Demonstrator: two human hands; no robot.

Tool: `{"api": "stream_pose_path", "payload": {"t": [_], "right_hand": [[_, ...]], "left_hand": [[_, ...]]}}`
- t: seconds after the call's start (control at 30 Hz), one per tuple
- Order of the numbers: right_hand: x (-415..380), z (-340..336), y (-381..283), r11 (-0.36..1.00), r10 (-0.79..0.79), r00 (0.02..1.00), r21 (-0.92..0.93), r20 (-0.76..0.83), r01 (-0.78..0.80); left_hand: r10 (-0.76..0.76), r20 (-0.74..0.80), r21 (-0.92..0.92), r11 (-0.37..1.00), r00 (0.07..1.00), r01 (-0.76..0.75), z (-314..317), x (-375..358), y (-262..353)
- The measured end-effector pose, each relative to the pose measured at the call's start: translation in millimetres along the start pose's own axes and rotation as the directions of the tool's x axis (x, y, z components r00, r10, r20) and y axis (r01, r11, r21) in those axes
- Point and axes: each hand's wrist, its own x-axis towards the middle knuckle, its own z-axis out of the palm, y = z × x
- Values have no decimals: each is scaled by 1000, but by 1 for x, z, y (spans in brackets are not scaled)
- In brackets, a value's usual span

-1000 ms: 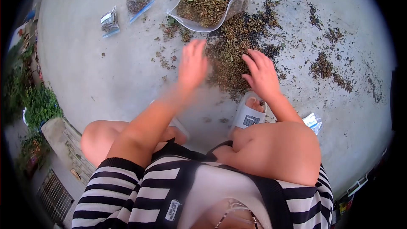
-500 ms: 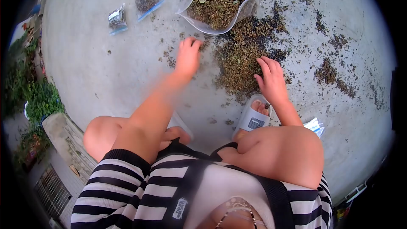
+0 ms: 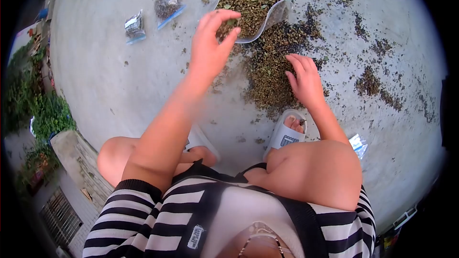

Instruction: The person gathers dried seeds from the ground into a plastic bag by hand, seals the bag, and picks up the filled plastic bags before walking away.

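Note:
My left hand (image 3: pixel 208 43) is raised at the near left rim of a clear zip bag (image 3: pixel 282 12). Its fingers are curved and apart from the thumb, with blurred bits just beyond them. The bag stands open, filled with brown-green dried husks (image 3: pixel 251 2) and a few leaf pieces. Below it, a loose pile of the same husks (image 3: pixel 272 79), mixed with small black seeds (image 3: pixel 306 24), lies spread on the concrete. At the pile's right edge rests my right hand (image 3: pixel 306 81), fingers extended and thumb apart, with nothing visible in it.
Two small zip bags of dark contents, one (image 3: pixel 168 5) beside the other (image 3: pixel 135 27), lie at upper left. Husk clumps (image 3: pixel 368 81) are scattered on the right. My slippered feet (image 3: pixel 287 134) flank the near floor. Another plastic packet (image 3: pixel 358 145) lies by my right knee.
My left hand has moved up from the floor left of the pile to the bag's opening, and its fingers have spread. The right hand has shifted slightly upward at the pile's edge.

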Motion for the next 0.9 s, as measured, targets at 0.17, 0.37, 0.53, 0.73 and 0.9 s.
{"api": "stream_pose_path", "payload": {"t": [0.17, 0.37, 0.53, 0.73, 0.9], "right_hand": [[43, -25, 4, 996, -87, 989, 3, -122, 88], [137, -45, 21, 981, -191, 905, -115, -381, 159], [163, -44, 46, 998, -53, 968, 17, -245, 59], [116, -62, 62, 961, 169, 952, 255, -255, -103], [80, -56, 57, 945, 174, 977, 301, -123, -130]], "left_hand": [[-31, -47, 323, 945, 998, 45, -17, 49, -19], [-434, 16, 700, 648, 901, 300, -23, 43, -57], [-577, 82, 212, 807, 812, 552, -34, 38, -64], [-611, 147, -63, 779, 778, 624, -53, 9, -54], [-667, 201, 33, 737, 718, 675, -36, -21, -78]]}}
